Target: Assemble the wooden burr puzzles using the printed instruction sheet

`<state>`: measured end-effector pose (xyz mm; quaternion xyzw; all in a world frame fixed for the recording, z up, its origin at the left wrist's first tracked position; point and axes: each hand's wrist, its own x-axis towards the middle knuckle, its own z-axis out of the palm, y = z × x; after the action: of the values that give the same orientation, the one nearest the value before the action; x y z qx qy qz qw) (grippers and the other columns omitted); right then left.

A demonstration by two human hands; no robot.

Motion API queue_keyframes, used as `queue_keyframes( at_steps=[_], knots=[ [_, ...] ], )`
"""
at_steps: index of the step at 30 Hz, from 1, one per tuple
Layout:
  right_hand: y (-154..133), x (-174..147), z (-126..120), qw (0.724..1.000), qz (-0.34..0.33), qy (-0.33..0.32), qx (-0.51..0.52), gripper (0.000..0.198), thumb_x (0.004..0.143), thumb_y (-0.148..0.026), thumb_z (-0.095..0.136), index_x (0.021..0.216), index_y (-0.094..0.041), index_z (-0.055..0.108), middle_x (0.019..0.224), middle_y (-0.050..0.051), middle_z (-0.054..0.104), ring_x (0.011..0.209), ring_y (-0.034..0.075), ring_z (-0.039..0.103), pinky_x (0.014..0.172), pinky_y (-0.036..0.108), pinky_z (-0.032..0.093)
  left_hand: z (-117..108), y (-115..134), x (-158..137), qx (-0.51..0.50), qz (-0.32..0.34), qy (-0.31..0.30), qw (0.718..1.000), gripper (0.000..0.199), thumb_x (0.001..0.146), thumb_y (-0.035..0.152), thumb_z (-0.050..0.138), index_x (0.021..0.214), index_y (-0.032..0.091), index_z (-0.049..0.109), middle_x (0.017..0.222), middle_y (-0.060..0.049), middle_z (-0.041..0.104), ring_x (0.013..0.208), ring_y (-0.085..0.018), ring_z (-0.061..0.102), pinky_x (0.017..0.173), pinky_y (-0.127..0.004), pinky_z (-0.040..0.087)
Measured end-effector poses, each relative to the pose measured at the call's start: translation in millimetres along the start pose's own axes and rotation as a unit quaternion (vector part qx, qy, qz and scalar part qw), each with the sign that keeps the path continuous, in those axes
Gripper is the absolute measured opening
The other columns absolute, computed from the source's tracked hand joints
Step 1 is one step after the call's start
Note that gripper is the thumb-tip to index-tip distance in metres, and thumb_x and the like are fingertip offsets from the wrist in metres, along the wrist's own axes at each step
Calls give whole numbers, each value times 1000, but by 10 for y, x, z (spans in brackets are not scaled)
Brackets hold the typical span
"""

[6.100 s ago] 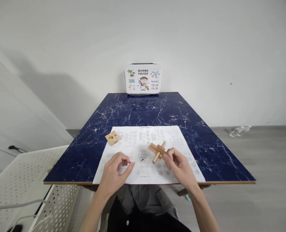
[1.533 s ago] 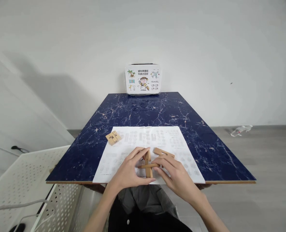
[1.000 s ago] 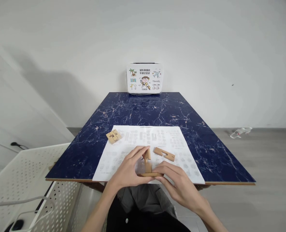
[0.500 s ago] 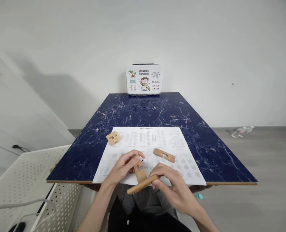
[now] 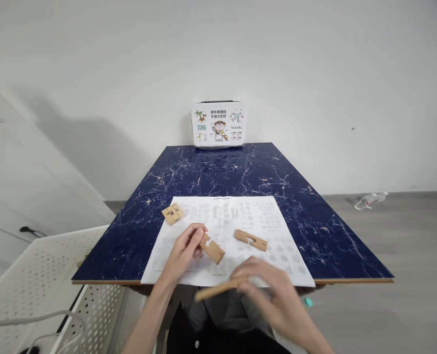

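My left hand [image 5: 187, 248] pinches a notched wooden puzzle piece [image 5: 214, 251] by its far end, over the printed sheet. Between the fingers and thumb of my right hand [image 5: 268, 290], which is smeared by motion, is a long flat wooden puzzle piece [image 5: 218, 289]; it juts left past the table's front edge. The two held pieces are apart. A third wooden piece with a cutout [image 5: 251, 240] lies on the sheet, beyond my right hand. Several light wooden pieces fitted together as a block [image 5: 173, 214] rest at the sheet's left edge.
A white printed sheet [image 5: 226, 216] with small diagrams lies on the dark blue marbled table [image 5: 218, 177]. At the far edge stands a white cartoon case [image 5: 218, 125]. A white perforated rack [image 5: 26, 275] with cables is at left. A plastic bottle [image 5: 369, 200] lies on the floor.
My hands have drawn the two pieces apart. The right hand moved slightly down and right with its piece; the left hand's piece swung so its near end points right.
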<state>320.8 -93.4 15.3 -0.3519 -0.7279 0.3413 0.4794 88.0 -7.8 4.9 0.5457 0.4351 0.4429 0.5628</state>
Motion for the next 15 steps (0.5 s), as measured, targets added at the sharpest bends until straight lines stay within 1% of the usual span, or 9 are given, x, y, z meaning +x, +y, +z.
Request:
queue_keyframes(
  at_steps=[1, 2, 3, 5, 6, 7, 10, 13, 15],
  knots=[
    [100, -5, -80, 996, 39, 66, -35, 18, 104, -34, 58, 102, -22, 71, 98, 6, 76, 91, 22, 71, 82, 31, 56, 23, 10, -3, 37, 0, -5, 999, 36, 99, 56, 58, 102, 20, 59, 71, 5, 42, 56, -9, 37, 52, -21, 28],
    [212, -8, -170, 987, 80, 120, -69, 21, 103, -39, 58, 98, -22, 71, 94, 7, 76, 86, 22, 71, 77, 31, 56, 49, 15, -6, 76, 4, -7, 997, 35, 100, 55, 56, 101, 20, 59, 72, 4, 46, 58, -10, 41, 53, -22, 31],
    [328, -12, -264, 975, 121, 160, -96, 25, 102, -43, 59, 98, -22, 71, 91, 7, 75, 84, 23, 72, 74, 32, 56, 76, 16, -10, 116, 12, -8, 993, 34, 101, 54, 54, 100, 20, 59, 74, 3, 49, 61, -11, 46, 56, -23, 35],
    [548, -17, -435, 947, 172, 238, -132, 33, 98, -51, 60, 111, -21, 70, 90, 7, 76, 81, 25, 73, 73, 33, 56, 143, 10, -16, 195, 31, -10, 980, 31, 103, 51, 51, 100, 21, 60, 76, 2, 56, 68, -14, 53, 62, -25, 40],
    [642, -18, -500, 935, 193, 257, -149, 38, 97, -53, 61, 115, -21, 69, 92, 8, 77, 82, 25, 74, 72, 33, 56, 182, 5, -19, 234, 38, -13, 972, 30, 104, 49, 49, 100, 22, 60, 76, 2, 58, 69, -16, 55, 63, -26, 40],
    [722, -18, -546, 927, 208, 265, -165, 41, 96, -56, 61, 116, -21, 70, 93, 9, 77, 82, 26, 74, 70, 32, 56, 225, 1, -20, 271, 44, -19, 961, 28, 105, 47, 48, 101, 22, 60, 75, 2, 60, 68, -17, 56, 64, -27, 40],
    [876, -9, -581, 924, 222, 239, -199, 45, 96, -59, 58, 113, -21, 72, 94, 9, 78, 78, 25, 73, 70, 32, 55, 368, -12, -11, 367, 62, -39, 927, 22, 106, 41, 46, 101, 25, 60, 81, 1, 69, 71, -20, 63, 65, -29, 40],
    [938, 5, -539, 927, 206, 212, -232, 46, 98, -60, 54, 109, -20, 75, 96, 10, 78, 75, 24, 70, 72, 34, 54, 501, -36, 18, 453, 80, -48, 887, 20, 107, 38, 43, 104, 26, 59, 98, -2, 76, 82, -23, 71, 69, -31, 43],
    [956, 8, -516, 931, 189, 192, -247, 46, 101, -58, 50, 110, -20, 75, 102, 11, 77, 77, 24, 69, 74, 35, 54, 571, -61, 49, 507, 86, -47, 856, 21, 107, 39, 42, 107, 25, 59, 102, -4, 77, 85, -26, 72, 68, -32, 43]
  ],
)
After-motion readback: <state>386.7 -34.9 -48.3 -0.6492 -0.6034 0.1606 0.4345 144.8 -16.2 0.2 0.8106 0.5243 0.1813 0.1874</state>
